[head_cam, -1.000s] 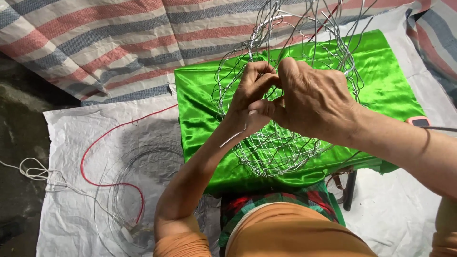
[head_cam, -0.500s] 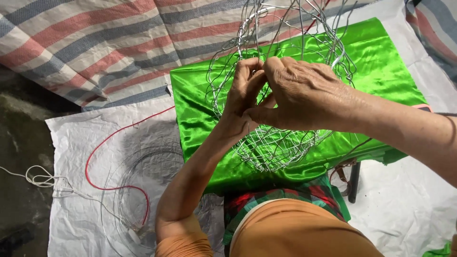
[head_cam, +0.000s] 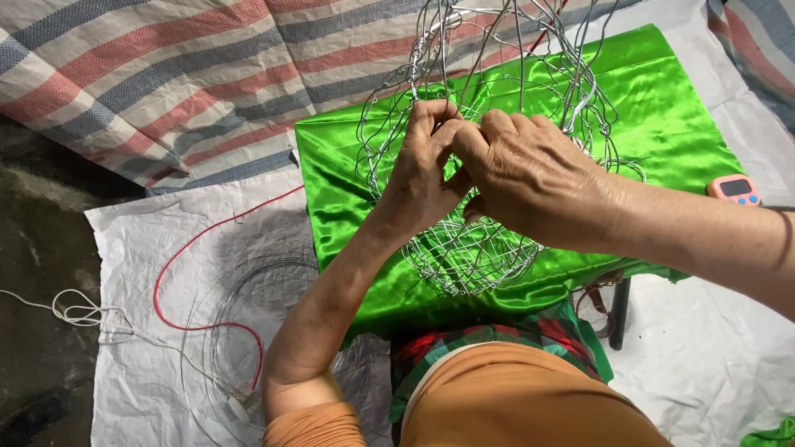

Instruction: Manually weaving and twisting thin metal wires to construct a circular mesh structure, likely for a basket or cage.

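Observation:
A silver wire frame (head_cam: 489, 248), a rounded open mesh of bent strands, stands on a shiny green satin cloth (head_cam: 662, 124). My left hand (head_cam: 418, 178) and my right hand (head_cam: 530, 174) meet at the middle of the frame. Both pinch wire strands there, fingers curled tight and touching each other. The exact strand under the fingertips is hidden by the fingers. The frame's upper loops rise past the top of the view.
A small pink digital timer (head_cam: 735, 189) lies at the cloth's right edge. A red wire (head_cam: 170, 273), coils of thin clear wire (head_cam: 248, 331) and a white cord (head_cam: 74, 313) lie on a white woven sheet (head_cam: 132, 248) at left. A striped tarp (head_cam: 166, 83) covers the back.
Both hands stay joined on the wire frame, working the strands with small finger shifts. The view has drifted a little, so the cloth and frame sit slightly further left.

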